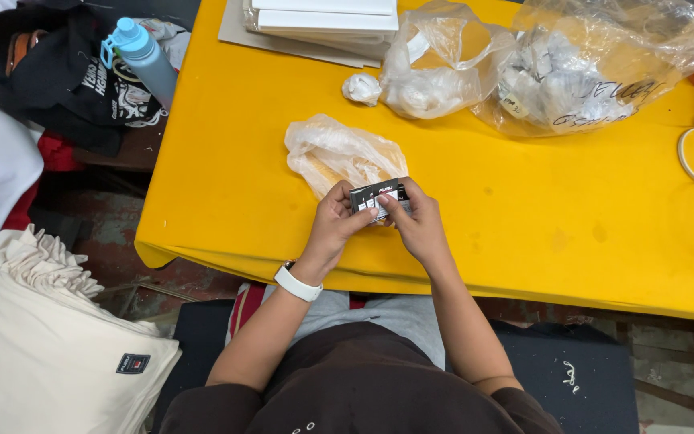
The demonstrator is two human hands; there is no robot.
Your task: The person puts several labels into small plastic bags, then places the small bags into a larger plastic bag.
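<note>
Here, both hands' fingers (347, 210) pinch a small card stack (377, 198) over the yellow table (572, 217).

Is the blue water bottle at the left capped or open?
Capped: the blue water bottle wears its light blue lid, carry loop attached, and leans among dark clothing beside the yellow table.

From the hands (379, 221), bare yellow table (540, 209) lies open toward three o'clock. At twelve a crumpled plastic bag (343, 153) blocks; at one and two, bulkier bags (572, 72), possibly full of small packets.
</note>
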